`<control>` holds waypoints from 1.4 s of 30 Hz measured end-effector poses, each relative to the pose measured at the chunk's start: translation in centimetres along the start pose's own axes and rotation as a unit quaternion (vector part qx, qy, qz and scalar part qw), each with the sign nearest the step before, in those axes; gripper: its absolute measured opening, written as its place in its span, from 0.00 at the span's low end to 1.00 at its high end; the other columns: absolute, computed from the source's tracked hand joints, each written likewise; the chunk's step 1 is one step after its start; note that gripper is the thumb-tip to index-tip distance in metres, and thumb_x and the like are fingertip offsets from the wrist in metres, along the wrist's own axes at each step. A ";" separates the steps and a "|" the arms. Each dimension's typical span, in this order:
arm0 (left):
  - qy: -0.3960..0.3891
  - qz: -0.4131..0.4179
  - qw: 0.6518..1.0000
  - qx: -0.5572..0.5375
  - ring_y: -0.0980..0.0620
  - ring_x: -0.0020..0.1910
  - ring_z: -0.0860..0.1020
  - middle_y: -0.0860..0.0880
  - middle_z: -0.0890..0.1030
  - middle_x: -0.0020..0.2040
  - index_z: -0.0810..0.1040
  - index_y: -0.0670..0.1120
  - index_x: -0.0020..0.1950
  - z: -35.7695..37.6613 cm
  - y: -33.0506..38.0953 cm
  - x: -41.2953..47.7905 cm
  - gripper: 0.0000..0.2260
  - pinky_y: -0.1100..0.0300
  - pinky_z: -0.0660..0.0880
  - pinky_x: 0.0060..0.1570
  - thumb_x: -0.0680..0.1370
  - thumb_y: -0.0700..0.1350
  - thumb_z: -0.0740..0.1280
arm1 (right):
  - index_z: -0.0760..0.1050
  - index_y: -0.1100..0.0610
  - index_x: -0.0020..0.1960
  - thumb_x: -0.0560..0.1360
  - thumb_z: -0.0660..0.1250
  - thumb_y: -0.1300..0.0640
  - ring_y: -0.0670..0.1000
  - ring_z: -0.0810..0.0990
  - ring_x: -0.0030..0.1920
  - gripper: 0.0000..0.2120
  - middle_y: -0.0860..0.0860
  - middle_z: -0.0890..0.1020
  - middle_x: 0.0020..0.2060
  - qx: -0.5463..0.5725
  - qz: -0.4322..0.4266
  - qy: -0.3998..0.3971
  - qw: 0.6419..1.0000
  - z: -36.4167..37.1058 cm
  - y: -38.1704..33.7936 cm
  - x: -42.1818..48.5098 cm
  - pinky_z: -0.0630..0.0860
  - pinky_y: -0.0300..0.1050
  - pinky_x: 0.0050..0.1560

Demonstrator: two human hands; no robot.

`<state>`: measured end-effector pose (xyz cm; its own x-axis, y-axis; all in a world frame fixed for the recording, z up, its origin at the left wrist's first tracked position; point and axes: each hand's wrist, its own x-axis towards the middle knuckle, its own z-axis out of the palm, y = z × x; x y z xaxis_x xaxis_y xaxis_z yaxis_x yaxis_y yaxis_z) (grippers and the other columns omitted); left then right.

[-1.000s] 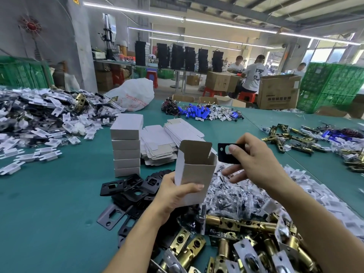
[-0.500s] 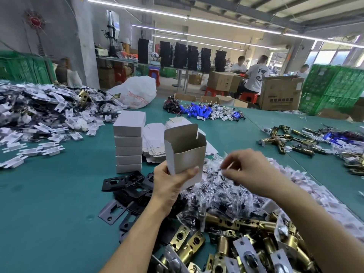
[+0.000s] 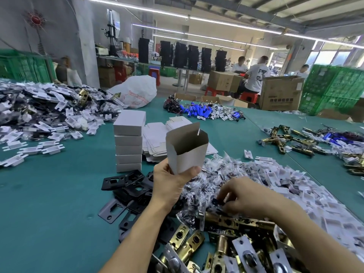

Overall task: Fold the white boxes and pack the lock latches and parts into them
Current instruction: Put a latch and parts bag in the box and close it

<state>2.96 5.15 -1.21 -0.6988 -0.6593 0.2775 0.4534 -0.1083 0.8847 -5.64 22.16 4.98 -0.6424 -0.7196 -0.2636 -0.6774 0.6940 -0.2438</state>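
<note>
Surface: green table [image 3: 49, 213] in a workshop, heaped with parts
White box: white box [image 3: 187, 152] upright, top open with flaps raised; held above the table, just right of the stack of closed boxes [image 3: 129, 142]
Left hand: left hand [image 3: 169, 182] clamped round the box's lower end, thumb across its front
Right hand: right hand [image 3: 248, 198] low on the small bags [image 3: 216, 172], near and right of the box; fingers bent down among them; whether they pinch one cannot be told
Near: brass latches [image 3: 226, 231] piled below both hands; black plates [image 3: 128, 186] left of the left wrist
Beyond: flat box blanks [image 3: 155, 138] behind the box; white plastic pieces [image 3: 295, 184] to the right; blue cylinders [image 3: 199, 111] far across the table
</note>
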 end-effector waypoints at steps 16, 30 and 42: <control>-0.055 -0.046 0.991 0.117 0.50 0.40 0.83 0.47 0.86 0.42 0.86 0.46 0.46 -0.4 -1.4 0.2 0.13 0.54 0.82 0.38 0.65 0.37 0.82 | 0.84 0.52 0.54 0.76 0.70 0.60 0.52 0.77 0.43 0.08 0.48 0.84 0.42 -0.028 -0.246 0.380 0.891 -5.1 -3.4 -1.5 0.72 0.47 0.40; -0.129 -0.079 0.983 0.106 0.38 0.48 0.83 0.40 0.84 0.48 0.84 0.45 0.50 0.0 -0.9 -0.3 0.17 0.47 0.84 0.44 0.62 0.43 0.81 | 0.80 0.37 0.57 0.80 0.64 0.53 0.56 0.80 0.50 0.13 0.48 0.81 0.51 -0.163 -0.136 0.253 0.944 -6.1 -5.7 0.9 0.70 0.46 0.39; -0.142 -0.083 0.976 0.141 0.44 0.47 0.84 0.46 0.86 0.47 0.85 0.46 0.52 -0.2 -1.2 -0.2 0.19 0.48 0.84 0.47 0.62 0.46 0.81 | 0.84 0.42 0.53 0.78 0.66 0.58 0.57 0.80 0.49 0.12 0.50 0.84 0.49 -0.108 -0.152 0.221 0.957 -6.3 -4.6 1.5 0.79 0.53 0.48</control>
<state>2.69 5.22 -2.40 -0.8929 -0.4136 0.1779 0.1779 0.0389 0.9833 -5.77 17.72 11.59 -0.4602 -0.8596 0.2220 -0.8847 0.4648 -0.0341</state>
